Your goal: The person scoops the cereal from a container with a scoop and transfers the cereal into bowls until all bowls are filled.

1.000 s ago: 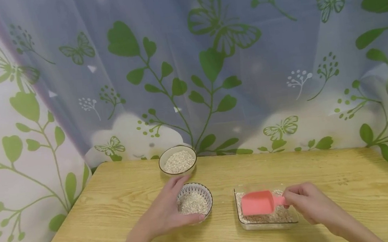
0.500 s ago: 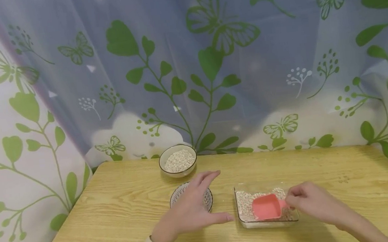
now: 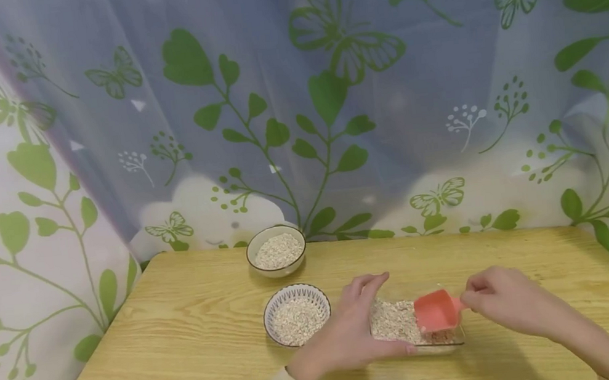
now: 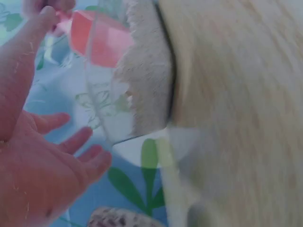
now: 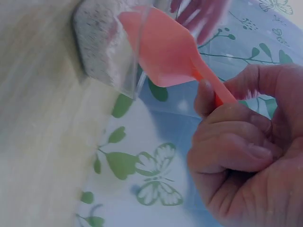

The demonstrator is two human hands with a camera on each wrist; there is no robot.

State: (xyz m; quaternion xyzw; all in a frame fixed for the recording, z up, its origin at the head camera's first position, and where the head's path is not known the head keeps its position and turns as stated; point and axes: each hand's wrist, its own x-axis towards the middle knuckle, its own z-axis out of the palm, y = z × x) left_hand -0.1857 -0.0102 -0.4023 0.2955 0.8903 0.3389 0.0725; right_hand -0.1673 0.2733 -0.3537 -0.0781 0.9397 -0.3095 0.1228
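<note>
My right hand grips the handle of a pink scoop; the curled fingers wrap it in the right wrist view. The scoop dips into a clear glass container of oat flakes. My left hand is at the container's left end, thumb and fingers spread. Its fingers look apart from the glass in the left wrist view. Just left of that hand stands a patterned bowl with oat flakes in it, its right front partly hidden by the hand.
Behind the patterned bowl, a dark-rimmed cream bowl holds more oat flakes. All of it stands on a wooden table. A curtain printed with leaves and butterflies hangs along the table's back edge.
My left hand has let go of the patterned bowl and moved right to the glass container. The pink scoop has gone down into the oat flakes and shifted right within the container.
</note>
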